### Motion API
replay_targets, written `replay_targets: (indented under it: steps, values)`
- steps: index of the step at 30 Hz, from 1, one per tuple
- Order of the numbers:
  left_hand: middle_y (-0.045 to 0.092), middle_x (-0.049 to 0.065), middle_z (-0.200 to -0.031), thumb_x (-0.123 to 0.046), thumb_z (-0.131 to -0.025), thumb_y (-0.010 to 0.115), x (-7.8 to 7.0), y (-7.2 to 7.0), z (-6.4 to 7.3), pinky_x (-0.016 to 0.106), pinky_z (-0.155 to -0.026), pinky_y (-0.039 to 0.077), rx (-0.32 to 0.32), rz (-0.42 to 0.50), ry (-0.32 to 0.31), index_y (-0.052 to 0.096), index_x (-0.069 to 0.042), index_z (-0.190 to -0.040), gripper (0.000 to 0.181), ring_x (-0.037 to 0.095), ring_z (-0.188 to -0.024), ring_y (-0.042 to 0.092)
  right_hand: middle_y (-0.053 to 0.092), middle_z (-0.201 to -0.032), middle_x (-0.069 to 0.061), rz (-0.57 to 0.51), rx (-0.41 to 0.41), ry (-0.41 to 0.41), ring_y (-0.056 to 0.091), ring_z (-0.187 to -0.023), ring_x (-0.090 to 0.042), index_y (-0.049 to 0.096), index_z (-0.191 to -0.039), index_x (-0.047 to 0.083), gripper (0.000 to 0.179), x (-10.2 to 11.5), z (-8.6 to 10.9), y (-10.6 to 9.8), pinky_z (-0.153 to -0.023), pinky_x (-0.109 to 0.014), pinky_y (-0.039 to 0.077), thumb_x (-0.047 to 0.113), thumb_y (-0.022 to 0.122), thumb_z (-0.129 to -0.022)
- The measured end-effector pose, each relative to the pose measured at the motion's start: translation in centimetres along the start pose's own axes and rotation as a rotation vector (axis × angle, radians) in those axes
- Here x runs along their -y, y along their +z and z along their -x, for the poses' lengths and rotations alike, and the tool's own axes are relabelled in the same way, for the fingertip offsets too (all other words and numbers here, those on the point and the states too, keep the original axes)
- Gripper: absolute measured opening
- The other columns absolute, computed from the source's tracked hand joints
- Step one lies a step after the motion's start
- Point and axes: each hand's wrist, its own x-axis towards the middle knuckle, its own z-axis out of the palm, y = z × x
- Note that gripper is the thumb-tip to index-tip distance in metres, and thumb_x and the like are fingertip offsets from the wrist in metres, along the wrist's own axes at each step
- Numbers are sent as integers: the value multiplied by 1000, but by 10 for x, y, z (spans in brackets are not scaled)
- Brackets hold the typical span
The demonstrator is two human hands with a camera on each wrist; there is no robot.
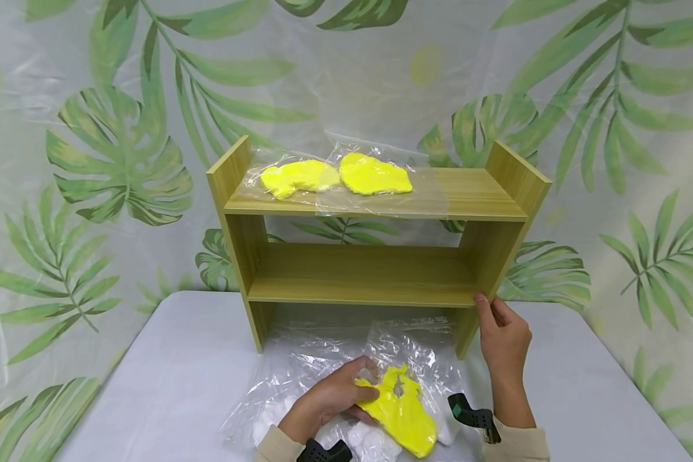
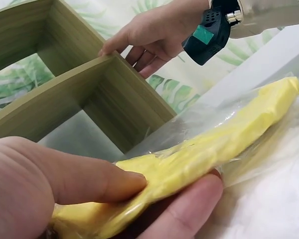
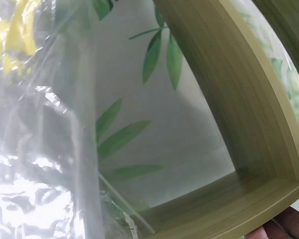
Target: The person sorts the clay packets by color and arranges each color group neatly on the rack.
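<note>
My left hand pinches a clear plastic bag holding a flattened lump of yellow clay, low in front of the shelf. In the left wrist view, the thumb lies over the yellow clay and a finger supports it from underneath. A two-tier wooden shelf stands on the table. With thumb and fingers, my right hand grips its right side panel at the lower board's height; only its fingers show at the corner of the right wrist view.
Two clear bags of yellow clay, a left one and a right one, overlap on the top board. Clear bags with white lumps lie under and around my left hand on the white table. A leaf-patterned cloth hangs behind.
</note>
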Motion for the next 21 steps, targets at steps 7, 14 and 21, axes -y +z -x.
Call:
replay_targets:
  steps: [7, 14, 21]
  values:
    - [55, 20, -115, 7, -91, 54, -1, -3, 1, 41, -61, 58, 51, 82, 1, 48, -3, -135, 45, 34, -80, 68, 71, -107, -11, 13, -10, 0, 55, -81, 15, 70, -119, 12, 43, -1, 0, 1, -65, -3, 42, 45, 60, -93]
    - [57, 24, -111, 12, -91, 48, 1, -9, -1, 44, -70, 57, 143, 238, 40, 46, -7, -133, 46, 37, -91, 66, 71, -104, -12, 3, -21, -23, 51, -77, 21, 71, -118, 11, 41, -4, 0, 1, -65, -2, 42, 42, 62, -92]
    - [58, 23, -115, 12, -90, 47, -4, -12, 2, 48, -78, 55, 250, 328, 96, 39, -8, -139, 53, 35, -98, 64, 72, -102, -12, 7, -30, -29, 52, -76, 21, 73, -115, 12, 40, -5, -1, 2, -64, -3, 42, 43, 63, -92]
